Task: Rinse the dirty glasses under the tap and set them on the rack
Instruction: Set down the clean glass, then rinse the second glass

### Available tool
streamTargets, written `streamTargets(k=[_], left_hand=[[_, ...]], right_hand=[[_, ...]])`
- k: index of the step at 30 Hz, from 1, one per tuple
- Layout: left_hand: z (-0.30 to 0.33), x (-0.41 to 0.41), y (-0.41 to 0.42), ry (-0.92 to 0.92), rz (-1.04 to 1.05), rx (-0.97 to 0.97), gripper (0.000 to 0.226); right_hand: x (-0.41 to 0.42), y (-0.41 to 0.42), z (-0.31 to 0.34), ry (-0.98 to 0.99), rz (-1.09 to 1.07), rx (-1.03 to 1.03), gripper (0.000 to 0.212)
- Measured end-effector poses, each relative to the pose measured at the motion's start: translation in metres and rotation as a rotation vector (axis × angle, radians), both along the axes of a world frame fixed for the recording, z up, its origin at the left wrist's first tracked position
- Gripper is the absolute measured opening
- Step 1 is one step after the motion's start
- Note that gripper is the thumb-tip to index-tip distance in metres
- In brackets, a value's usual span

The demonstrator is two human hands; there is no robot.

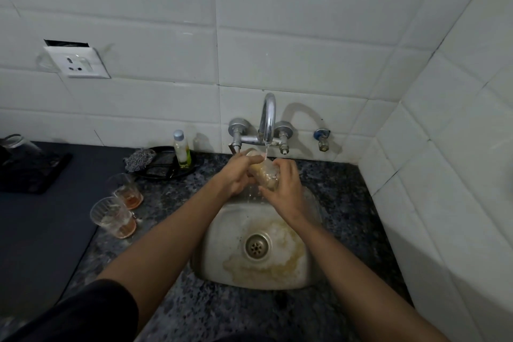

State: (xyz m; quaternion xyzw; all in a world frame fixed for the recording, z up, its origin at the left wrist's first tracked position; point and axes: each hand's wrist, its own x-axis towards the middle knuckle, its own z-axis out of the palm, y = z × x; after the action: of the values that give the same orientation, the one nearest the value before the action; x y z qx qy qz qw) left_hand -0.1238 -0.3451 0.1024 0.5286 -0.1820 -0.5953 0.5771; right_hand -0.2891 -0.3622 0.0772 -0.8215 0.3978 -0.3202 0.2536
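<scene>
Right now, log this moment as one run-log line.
step: rinsing | left hand + right hand: hold glass under tap, water running | over sink | two dirty glasses wait on counter

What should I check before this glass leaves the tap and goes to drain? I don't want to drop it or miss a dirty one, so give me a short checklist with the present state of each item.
1. Grip: left hand and right hand both hold the glass: ok.
2. Water: a stream falls from the tap onto the glass: ok.
3. Glass rinsed clean: still yellowish and foamy inside: not ok.
4. Runoff: yellowish foamy water pools around the drain of the sink; draining: cannot tell.
5. Glasses left: two glasses with orange dregs wait on the counter: not ok.
6. Rack free: none clearly in view: cannot tell.
</scene>
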Motion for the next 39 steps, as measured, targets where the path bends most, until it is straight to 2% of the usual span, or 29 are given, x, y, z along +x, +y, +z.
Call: streamTargets(k=[2, 3, 8, 12, 14, 18, 22, 26, 27, 29, 32, 33, 35, 37, 39], left_hand=[[0.003, 0.000, -0.001, -0.017, 0.035, -0.012, 0.060], [0.004, -0.001, -0.002, -0.047, 0.054, -0.022, 0.063], [0.002, 0.000, -0.001, -0.313, 0.039, -0.123, 0.059], [0.000, 0.000, 0.000, -0.391, -0.023, -0.189, 0.060], [0.000, -0.002, 0.001, -0.359, 0.003, -0.182, 0.058], [-0.002, 0.000, -0.003, -0.075, 0.134, -0.098, 0.052], [-0.001, -0.001, -0.002, 0.025, 0.001, -0.159, 0.007], [0.000, 0.001, 0.000, 0.251, -0.039, -0.233, 0.010], [0.001, 0.002, 0.000, 0.293, -0.038, -0.249, 0.018], [0.006, 0.003, -0.002, 0.257, -0.079, -0.225, 0.028], [0.013, 0.001, -0.004, 0.082, -0.142, -0.113, 0.024], [0.014, 0.000, -0.004, 0.061, -0.143, -0.086, 0.021], [0.016, 0.000, -0.003, 0.089, -0.128, -0.097, 0.021], [0.012, -0.001, -0.004, 0.163, -0.109, -0.152, 0.023], [0.008, -0.001, -0.002, 0.230, -0.108, -0.185, 0.020]], right_hand=[[0.001, -0.001, 0.000, 0.030, 0.021, 0.016, 0.070], [0.001, -0.002, -0.001, 0.030, 0.025, 0.026, 0.070], [0.004, -0.002, -0.005, 0.015, 0.053, 0.066, 0.072], [0.003, -0.004, -0.007, 0.039, 0.069, 0.114, 0.075], [0.002, -0.003, -0.008, 0.028, 0.078, 0.088, 0.074], [-0.001, 0.000, -0.010, 0.070, 0.152, -0.098, 0.076], [0.000, 0.002, -0.005, 0.110, 0.216, -0.301, 0.069], [0.007, 0.004, 0.003, -0.122, 0.105, -0.099, 0.064], [0.009, 0.004, 0.004, -0.160, 0.080, -0.081, 0.063], [0.008, 0.001, 0.004, -0.137, 0.080, -0.222, 0.056], [0.002, -0.008, 0.010, 0.058, 0.204, -0.545, 0.046], [0.000, -0.010, 0.011, 0.093, 0.244, -0.582, 0.046], [0.001, -0.007, 0.014, 0.014, 0.229, -0.471, 0.049], [0.007, -0.005, 0.015, -0.181, 0.137, -0.220, 0.054], [0.014, -0.006, 0.016, -0.296, 0.071, -0.039, 0.055]])
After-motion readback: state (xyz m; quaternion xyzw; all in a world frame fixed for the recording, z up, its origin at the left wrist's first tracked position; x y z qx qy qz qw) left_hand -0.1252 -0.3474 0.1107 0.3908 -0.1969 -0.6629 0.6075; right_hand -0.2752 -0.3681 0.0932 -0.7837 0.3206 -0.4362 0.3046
